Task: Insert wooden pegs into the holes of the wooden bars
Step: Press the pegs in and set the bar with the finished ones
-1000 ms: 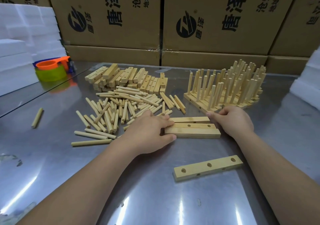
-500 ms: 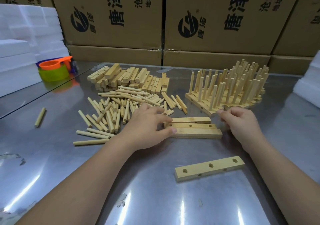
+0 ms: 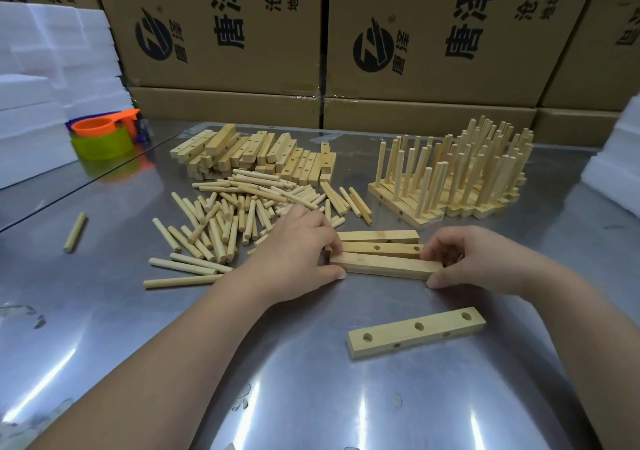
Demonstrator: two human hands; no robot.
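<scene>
Pegs [image 3: 458,169] upright in bars [image 3: 405,212], far right.

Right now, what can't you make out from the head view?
Head view only:
- Both ends of the three bars: covered by the left hand and right hand.
- Back rows of the pegged rack: hidden behind its front rows.
- Lower layers of the bar pile: buried under the top ones.
- Print on the boxes: cut off by the top edge.
</scene>
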